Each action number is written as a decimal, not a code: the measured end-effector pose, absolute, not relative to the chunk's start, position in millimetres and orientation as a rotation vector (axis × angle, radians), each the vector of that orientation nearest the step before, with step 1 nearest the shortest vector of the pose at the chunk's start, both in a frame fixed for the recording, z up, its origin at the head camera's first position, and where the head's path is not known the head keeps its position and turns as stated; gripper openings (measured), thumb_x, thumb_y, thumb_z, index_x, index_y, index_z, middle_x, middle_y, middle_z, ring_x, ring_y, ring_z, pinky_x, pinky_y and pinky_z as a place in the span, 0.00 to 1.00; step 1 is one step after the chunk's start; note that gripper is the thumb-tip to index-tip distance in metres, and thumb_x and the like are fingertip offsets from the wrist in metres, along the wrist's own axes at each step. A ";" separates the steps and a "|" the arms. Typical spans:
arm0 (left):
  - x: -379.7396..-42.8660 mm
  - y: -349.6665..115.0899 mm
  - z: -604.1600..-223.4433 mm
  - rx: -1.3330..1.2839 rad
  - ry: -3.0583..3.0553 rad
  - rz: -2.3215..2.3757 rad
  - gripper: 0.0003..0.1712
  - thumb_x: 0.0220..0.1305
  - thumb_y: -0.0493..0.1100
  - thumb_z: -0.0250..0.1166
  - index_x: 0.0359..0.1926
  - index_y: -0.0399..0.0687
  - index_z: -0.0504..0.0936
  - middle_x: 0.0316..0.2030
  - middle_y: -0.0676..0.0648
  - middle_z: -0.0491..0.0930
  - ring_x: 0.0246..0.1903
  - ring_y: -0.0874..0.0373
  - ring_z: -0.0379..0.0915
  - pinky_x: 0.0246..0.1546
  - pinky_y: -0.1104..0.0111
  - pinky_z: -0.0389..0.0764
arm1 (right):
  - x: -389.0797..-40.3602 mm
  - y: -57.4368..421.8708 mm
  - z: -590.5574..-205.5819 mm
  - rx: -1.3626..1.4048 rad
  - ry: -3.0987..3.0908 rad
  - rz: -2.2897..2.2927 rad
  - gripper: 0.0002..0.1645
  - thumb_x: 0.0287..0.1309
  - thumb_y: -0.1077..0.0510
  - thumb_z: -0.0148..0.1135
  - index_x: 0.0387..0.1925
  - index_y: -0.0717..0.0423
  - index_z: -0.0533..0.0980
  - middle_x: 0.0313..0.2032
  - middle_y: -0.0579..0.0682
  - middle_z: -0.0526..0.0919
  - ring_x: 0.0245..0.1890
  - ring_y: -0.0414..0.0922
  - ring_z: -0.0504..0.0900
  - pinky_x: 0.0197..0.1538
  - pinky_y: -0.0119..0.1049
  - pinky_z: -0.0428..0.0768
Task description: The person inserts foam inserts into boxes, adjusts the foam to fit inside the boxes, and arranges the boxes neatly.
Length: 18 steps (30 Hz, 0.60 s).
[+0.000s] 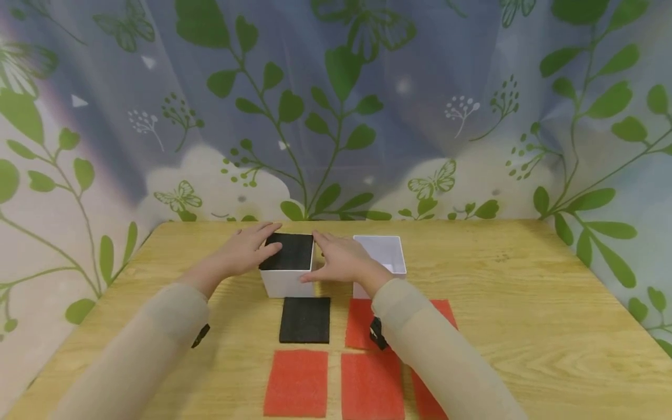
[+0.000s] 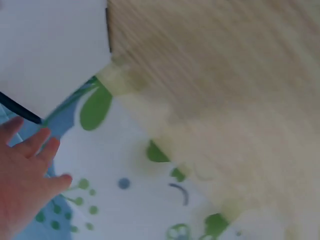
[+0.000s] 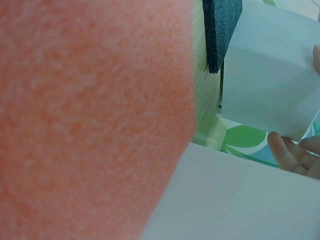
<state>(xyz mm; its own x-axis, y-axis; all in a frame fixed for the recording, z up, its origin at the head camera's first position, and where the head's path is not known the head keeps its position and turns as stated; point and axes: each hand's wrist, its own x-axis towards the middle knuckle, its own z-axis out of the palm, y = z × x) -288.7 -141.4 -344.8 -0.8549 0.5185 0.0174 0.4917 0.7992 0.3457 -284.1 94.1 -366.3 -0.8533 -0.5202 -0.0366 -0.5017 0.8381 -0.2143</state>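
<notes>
A white box (image 1: 289, 283) stands left of centre toward the back of the table, with a black square pad (image 1: 294, 252) across its top. My left hand (image 1: 244, 251) lies along the box's left side, its thumb reaching over the black pad. At the right side is my right hand (image 1: 341, 259), its fingertips by the far corner and its thumb at the front right edge. In the right wrist view, the fingers (image 3: 285, 152) are extended near the white box (image 3: 270, 75). The left wrist view shows the left fingers spread beside the box wall.
An open white box (image 1: 385, 248) stands just right of the right hand. In front of the covered box lies another black square pad (image 1: 305, 319). Several red squares (image 1: 296, 382) lie nearer, partly under the right sleeve (image 1: 446, 350). A leaf-patterned curtain (image 1: 336, 116) hangs behind the wooden table (image 1: 499, 274).
</notes>
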 end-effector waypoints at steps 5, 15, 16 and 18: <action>-287.5 -157.6 -351.4 0.705 2.745 0.867 0.36 0.73 0.55 0.40 0.72 0.38 0.45 0.69 0.33 0.45 0.68 0.36 0.39 0.63 0.43 0.46 | -283.9 95.9 -366.0 -0.817 2.922 -0.288 0.67 0.42 0.19 0.52 0.73 0.54 0.45 0.70 0.53 0.54 0.66 0.50 0.60 0.64 0.47 0.61; -281.1 -158.2 -357.3 0.724 2.746 0.838 0.36 0.73 0.54 0.41 0.72 0.37 0.45 0.69 0.31 0.47 0.67 0.35 0.40 0.63 0.44 0.45 | -284.4 96.3 -368.7 -0.812 2.924 -0.266 0.66 0.43 0.19 0.51 0.73 0.53 0.44 0.69 0.54 0.54 0.65 0.50 0.62 0.63 0.47 0.63; -281.0 -157.6 -357.9 0.726 2.752 0.827 0.36 0.73 0.54 0.41 0.72 0.37 0.45 0.69 0.31 0.47 0.67 0.35 0.40 0.63 0.44 0.46 | -284.7 96.0 -368.7 -0.814 2.925 -0.265 0.66 0.43 0.19 0.51 0.73 0.53 0.44 0.69 0.54 0.54 0.65 0.50 0.62 0.63 0.47 0.62; -281.3 -156.8 -359.3 0.717 2.761 0.813 0.36 0.73 0.54 0.41 0.72 0.37 0.45 0.69 0.32 0.47 0.67 0.36 0.40 0.63 0.44 0.46 | -285.1 95.6 -368.6 -0.818 2.925 -0.267 0.66 0.42 0.19 0.51 0.73 0.53 0.44 0.69 0.54 0.55 0.65 0.50 0.62 0.63 0.47 0.63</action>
<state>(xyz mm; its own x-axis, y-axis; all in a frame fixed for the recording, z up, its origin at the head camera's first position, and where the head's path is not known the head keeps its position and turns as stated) -281.3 -156.8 -359.3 -0.8685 0.4946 -0.0314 0.3987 0.7350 0.5484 -285.1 95.6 -368.6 -0.8519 -0.5220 -0.0422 -0.5057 0.8409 -0.1925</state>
